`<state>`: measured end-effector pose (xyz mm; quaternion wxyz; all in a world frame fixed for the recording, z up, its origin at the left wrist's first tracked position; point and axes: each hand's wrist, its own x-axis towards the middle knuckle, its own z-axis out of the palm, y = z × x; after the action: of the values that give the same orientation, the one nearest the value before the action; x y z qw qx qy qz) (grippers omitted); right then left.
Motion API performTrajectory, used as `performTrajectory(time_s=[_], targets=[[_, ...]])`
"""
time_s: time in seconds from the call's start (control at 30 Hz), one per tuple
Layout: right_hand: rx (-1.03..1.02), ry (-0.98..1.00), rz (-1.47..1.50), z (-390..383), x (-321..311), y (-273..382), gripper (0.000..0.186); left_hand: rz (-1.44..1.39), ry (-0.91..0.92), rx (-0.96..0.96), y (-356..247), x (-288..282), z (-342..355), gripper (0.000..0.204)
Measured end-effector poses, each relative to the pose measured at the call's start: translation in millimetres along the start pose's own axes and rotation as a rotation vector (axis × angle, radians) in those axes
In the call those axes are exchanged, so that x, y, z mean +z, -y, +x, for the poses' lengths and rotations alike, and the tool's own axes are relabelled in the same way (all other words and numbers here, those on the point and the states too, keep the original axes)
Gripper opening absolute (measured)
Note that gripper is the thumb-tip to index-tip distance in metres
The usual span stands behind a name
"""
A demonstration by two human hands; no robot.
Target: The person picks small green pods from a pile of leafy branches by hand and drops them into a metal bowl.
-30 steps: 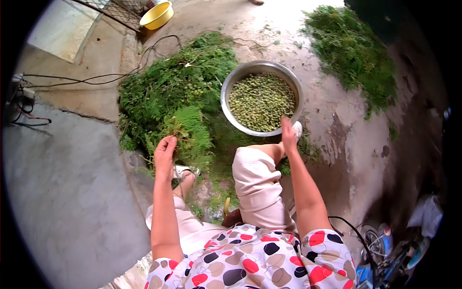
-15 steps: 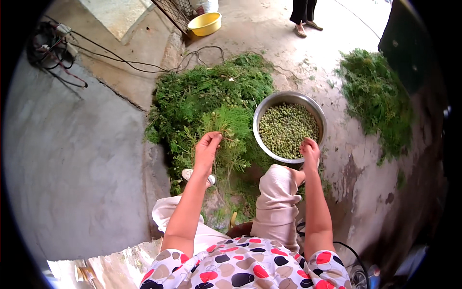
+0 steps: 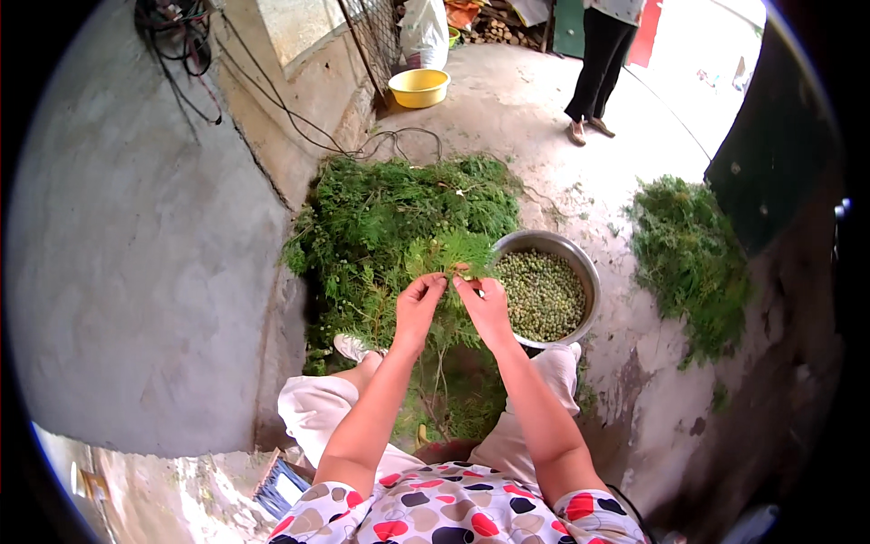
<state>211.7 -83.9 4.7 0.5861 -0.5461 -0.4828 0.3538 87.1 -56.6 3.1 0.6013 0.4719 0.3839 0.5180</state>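
A feathery green leafy branch [image 3: 450, 247] is pinched in the fingertips of my left hand [image 3: 417, 308], its thin stems trailing down between my knees. Close beside it, the thumb and fingers of my right hand [image 3: 487, 310] are pressed together on the same branch, the fingertips of both hands nearly touching. Any small piece between the right fingertips is too small to make out. Just right of my hands stands a round metal basin [image 3: 594, 292] holding many small green, berry-like fruits [image 3: 546, 295]. Beneath and beyond my hands spreads a big pile of cut greenery [image 3: 390, 204].
Another heap of greenery [image 3: 684, 263] lies on the concrete floor at right. Farther off are a yellow basin [image 3: 420, 89], a white sack [image 3: 424, 34] and a standing person [image 3: 605, 63]. Black cables [image 3: 304, 122] run beside the grey slab [image 3: 154, 272] at left.
My right hand has moved left from the metal basin to the branch beside my left hand. The view has tilted up, showing more of the far background.
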Motion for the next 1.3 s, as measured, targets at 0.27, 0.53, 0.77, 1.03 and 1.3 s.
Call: performTrajectory(time_s=[0.27, 0.53, 0.77, 1.03, 1.3], targets=[[-0.538, -0.070, -0.540, -14, 16, 14, 0.021, -0.087, -0.058, -0.023, -5, -4, -11, 0.018], [-0.510, -0.113, -0.826, -21, 0, 12, 0.019, -0.136, -0.110, -0.058, 8, 14, -21, 0.014], [-0.269, -0.210, -0.732, -22, -32, -31, 0.017, -0.122, -0.083, 0.008, 14, 23, -27, 0.016], [0.042, -0.254, -0.970, -18, -135, -33, 0.060, -0.075, -0.057, -0.035, -19, 37, -21, 0.012], [-0.122, -0.058, -0.147, -35, -59, 5, 0.030, -0.145, -0.030, -0.035, -2, 44, -17, 0.011]])
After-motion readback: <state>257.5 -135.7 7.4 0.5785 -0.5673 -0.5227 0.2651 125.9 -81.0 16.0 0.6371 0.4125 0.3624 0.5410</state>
